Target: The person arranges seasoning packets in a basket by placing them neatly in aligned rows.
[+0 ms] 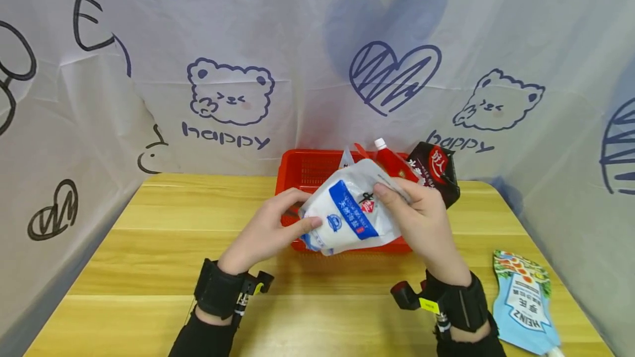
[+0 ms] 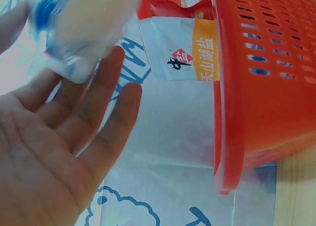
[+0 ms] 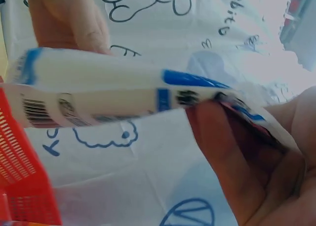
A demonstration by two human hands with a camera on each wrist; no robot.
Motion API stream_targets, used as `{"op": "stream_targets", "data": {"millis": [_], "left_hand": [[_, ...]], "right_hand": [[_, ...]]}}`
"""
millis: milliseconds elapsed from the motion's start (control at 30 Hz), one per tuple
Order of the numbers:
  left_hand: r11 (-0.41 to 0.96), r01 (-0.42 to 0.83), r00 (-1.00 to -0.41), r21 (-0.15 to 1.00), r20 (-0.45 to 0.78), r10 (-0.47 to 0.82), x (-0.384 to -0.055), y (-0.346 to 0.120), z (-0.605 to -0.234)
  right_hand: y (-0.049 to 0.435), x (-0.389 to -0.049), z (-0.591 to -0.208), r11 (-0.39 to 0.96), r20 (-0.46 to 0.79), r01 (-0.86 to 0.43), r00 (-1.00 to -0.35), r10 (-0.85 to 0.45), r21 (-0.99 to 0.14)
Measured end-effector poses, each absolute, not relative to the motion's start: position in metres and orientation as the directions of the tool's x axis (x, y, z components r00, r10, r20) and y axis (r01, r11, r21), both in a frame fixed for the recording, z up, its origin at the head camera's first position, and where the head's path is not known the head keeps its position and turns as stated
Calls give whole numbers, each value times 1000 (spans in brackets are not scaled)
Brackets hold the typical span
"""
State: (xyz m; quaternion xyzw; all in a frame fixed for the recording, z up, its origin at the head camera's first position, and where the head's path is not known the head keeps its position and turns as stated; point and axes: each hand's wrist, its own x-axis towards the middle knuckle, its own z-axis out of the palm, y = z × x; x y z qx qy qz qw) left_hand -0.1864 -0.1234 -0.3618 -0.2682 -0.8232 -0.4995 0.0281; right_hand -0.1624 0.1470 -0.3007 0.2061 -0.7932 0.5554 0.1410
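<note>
A white and blue bag of sea salt (image 1: 344, 219) is held tilted above the front of the red basket (image 1: 292, 167). My left hand (image 1: 270, 230) pinches its left end, with the thumb on the printed face and the fingers behind. At its upper right, my right hand (image 1: 424, 219) grips the bag between thumb and fingers. The right wrist view shows the bag's barcode side (image 3: 89, 110) and the right fingers curled beneath it. In the left wrist view the bag (image 2: 94, 23) is blurred, and several left fingers extend below it.
Inside the basket stand a red pouch with a white cap (image 1: 392, 161), a black package (image 1: 436, 172) and a white and yellow salt packet (image 2: 180, 50). A light-blue Heinz pouch (image 1: 523, 302) lies at the table's right. Behind the table (image 1: 198, 208) hangs a drawn-on white sheet (image 1: 307, 43).
</note>
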Motion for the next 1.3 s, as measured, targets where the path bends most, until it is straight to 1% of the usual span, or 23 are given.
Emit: {"op": "stream_targets", "data": {"millis": [100,200,333,467,667,900,1133,1300], "left_hand": [[366,412,-881,835,262,394,-186,-125,-361],[439,358,-903,824,187,387,-187,-126,-363],[588,360,-911,724,136,390,-190,-125,-369],[670,402,-896,625,118,427,-192,-123,-373],[695,418,-886,586,95,453,-192,-122,-376],[686,447,-877,574,131,462,-193,-122,-378],[688,453,-876,568,139,462,-194,-123,-379],[678,468,-868,566,150,474,-193,-123,-379]], "right_hand": [[144,-168,-285,302,472,-484,-874,-117,-822],[140,-176,-270,321,493,-494,-865,-89,-808],[134,-191,-257,386,503,-490,-861,-76,-781],[125,-210,-250,391,449,-439,-891,-72,-809],[109,-236,-249,397,362,-375,-926,-109,-838],[87,-263,-259,495,344,-380,-924,-166,-781],[72,-278,-280,560,190,-249,-968,-162,-790],[69,-284,-297,587,151,-205,-979,-140,-783]]}}
